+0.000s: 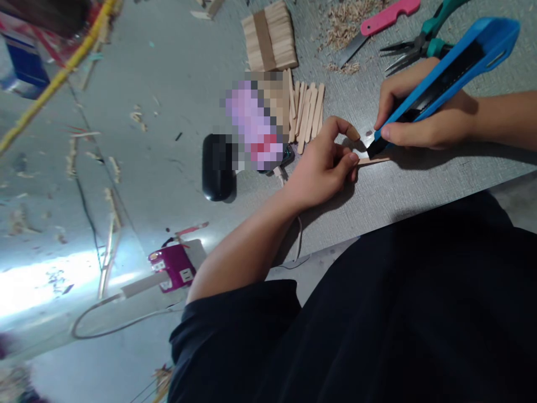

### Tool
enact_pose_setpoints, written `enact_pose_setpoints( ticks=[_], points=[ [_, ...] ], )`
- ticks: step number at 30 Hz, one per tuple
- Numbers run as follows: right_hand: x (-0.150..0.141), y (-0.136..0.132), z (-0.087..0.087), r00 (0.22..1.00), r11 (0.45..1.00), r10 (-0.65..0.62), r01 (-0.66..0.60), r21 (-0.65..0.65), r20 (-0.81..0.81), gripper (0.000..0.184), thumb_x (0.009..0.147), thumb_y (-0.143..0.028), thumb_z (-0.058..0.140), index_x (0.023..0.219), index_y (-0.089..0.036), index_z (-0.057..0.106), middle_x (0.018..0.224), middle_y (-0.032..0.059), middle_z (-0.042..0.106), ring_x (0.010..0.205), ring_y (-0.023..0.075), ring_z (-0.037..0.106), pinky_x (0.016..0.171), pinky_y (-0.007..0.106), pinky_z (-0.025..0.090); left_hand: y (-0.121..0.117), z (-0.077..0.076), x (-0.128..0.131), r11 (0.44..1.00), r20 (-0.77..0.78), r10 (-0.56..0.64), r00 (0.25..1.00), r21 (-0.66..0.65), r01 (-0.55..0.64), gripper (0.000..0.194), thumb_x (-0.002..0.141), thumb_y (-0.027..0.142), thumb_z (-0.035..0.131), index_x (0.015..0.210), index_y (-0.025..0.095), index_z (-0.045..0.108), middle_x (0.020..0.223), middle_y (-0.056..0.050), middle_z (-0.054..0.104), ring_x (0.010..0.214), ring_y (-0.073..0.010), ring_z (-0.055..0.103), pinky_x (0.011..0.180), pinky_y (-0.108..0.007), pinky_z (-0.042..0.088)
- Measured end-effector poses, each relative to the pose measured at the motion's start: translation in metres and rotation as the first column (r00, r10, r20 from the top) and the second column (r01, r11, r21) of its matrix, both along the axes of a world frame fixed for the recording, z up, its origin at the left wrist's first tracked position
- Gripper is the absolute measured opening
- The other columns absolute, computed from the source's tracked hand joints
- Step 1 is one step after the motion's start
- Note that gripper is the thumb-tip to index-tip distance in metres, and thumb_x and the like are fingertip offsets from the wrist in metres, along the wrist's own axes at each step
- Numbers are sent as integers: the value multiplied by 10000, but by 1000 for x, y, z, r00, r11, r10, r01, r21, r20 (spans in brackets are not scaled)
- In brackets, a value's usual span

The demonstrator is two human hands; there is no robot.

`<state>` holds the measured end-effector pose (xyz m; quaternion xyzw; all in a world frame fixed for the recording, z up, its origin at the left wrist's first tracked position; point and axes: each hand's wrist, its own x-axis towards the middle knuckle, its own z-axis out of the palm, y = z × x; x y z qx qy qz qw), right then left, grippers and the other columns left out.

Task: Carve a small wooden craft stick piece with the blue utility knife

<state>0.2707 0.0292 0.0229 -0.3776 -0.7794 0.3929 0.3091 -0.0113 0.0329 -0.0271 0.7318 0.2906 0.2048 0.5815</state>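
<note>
A blue utility knife (455, 67) with a black grip lies in my right hand (436, 112), its tip slanting down to the left. Below that tip, a flat wooden craft stick (374, 161) rests on the table. My left hand (323, 159) pinches the stick's left end between thumb and fingers, close beside the knife. Whether the blade touches the wood I cannot tell. Several loose craft sticks (308, 112) lie just beyond my left hand, and a banded bundle of craft sticks (269, 38) sits behind them.
Pliers (423, 42) and a pink-handled blade (388, 19) lie at the back right by wood shavings (348, 28). Left of my hand are a blurred purple device (255, 123) on a cable and a black case (218, 168). A purple power socket (174, 268) stands farther left.
</note>
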Motion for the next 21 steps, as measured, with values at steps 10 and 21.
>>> enact_pose_setpoints(
  ticks=[10, 21],
  points=[
    [8, -2, -10, 998, 992, 36, -30, 121, -47, 194, 1003, -452, 765, 995, -260, 785, 980, 22, 841, 818, 175, 726, 731, 335, 561, -2, 0, 0, 999, -12, 36, 999, -17, -36, 308, 1130, 485, 723, 1268, 289, 530, 754, 52, 633, 531, -115, 597, 521, -234, 480],
    [10, -15, -16, 996, 977, 88, -83, 198, -13, 263, 1068, -506, 736, 1159, -277, 827, 987, -5, 854, 894, 166, 769, 858, 330, 586, -2, 7, -3, 999, -74, 12, 997, 50, -8, 253, 1121, 404, 697, 1301, 298, 555, 730, 59, 652, 571, -142, 644, 582, -273, 548]
  ],
)
